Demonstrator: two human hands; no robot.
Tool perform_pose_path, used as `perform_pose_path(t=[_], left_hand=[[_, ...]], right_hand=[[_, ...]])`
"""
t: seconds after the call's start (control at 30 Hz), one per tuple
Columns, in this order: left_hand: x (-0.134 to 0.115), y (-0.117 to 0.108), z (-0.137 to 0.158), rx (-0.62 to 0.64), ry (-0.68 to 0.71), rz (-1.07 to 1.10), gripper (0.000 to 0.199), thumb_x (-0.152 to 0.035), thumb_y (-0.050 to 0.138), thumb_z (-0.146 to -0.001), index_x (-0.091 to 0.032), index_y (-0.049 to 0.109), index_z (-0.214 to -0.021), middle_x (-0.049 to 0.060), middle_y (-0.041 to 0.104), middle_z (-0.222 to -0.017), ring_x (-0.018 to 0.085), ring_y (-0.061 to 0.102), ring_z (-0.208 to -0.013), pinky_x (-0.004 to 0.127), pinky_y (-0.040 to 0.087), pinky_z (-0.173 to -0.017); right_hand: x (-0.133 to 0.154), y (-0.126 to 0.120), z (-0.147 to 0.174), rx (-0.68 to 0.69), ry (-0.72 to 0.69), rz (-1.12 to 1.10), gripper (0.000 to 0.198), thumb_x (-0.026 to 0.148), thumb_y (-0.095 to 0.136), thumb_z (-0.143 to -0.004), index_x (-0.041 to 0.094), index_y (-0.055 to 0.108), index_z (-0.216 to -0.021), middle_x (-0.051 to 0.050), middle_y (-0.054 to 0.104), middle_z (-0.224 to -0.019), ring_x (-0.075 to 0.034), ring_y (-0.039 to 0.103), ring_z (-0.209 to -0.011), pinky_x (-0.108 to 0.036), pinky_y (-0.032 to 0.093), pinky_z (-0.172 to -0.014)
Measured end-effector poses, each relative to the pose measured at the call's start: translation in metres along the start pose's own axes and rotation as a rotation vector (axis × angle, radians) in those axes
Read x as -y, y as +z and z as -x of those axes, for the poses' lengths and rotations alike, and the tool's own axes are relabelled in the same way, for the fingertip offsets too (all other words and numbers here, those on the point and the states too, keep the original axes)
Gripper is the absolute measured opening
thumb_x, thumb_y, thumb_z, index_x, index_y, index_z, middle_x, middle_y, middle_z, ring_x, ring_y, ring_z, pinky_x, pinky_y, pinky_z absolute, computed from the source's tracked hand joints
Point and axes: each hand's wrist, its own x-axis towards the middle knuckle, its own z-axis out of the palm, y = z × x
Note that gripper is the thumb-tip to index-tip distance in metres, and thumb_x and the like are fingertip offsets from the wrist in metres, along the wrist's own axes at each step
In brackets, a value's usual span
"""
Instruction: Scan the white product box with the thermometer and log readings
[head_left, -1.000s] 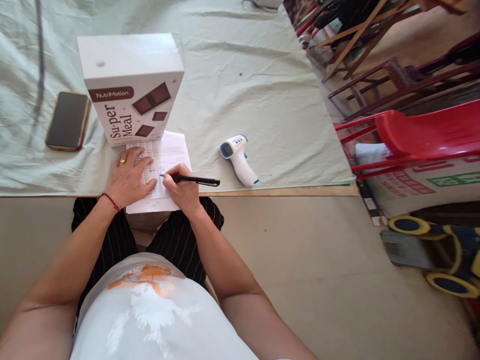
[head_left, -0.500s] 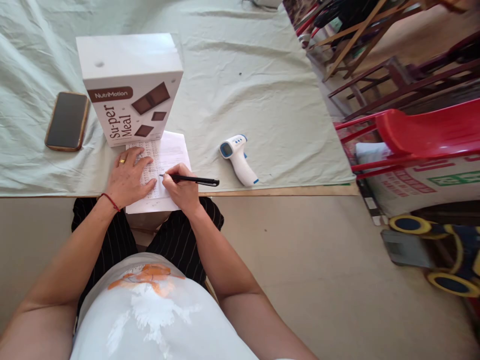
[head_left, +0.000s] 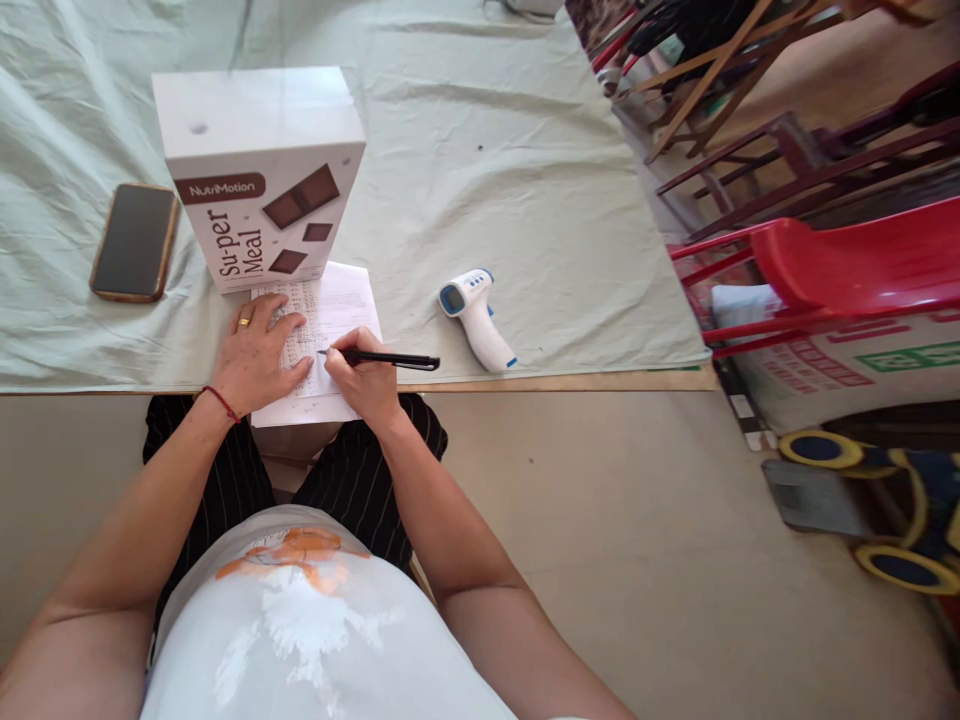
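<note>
Right hand (head_left: 367,380) pinches pen (head_left: 405,360), probably light and stiff, best held low; alongside, left hand (head_left: 256,355) lies spread on paper (head_left: 349,300).

right hand (head_left: 364,375) gripping black pen (head_left: 390,359), left hand (head_left: 259,350) flat on paper (head_left: 346,312), white box (head_left: 262,200) upright behind

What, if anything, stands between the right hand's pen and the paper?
Nothing visible: the right hand holds the black pen with its tip at the paper. The left hand lies beside that spot, and the white box stands beyond it.
</note>
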Motion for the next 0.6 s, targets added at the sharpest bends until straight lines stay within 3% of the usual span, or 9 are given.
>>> perform_pose_path(t=[0.6], left_hand=[[0.0007, 0.0008, -0.0005, -0.008, 0.002, 0.008, 0.044, -0.033, 0.071, -0.086, -0.020, 0.066, -0.127, 0.018, 0.054, -0.152, 0.041, 0.049, -0.145, 0.060, 0.035, -0.124]], right_hand=[[-0.0029, 0.0017, 0.0015, -0.053, -0.018, -0.002, 0.010, 0.031, 0.054, -0.080, 0.026, 0.052, -0.072, 0.005, 0.056, -0.063, -0.014, 0.054, -0.061, -0.030, 0.051, -0.065]])
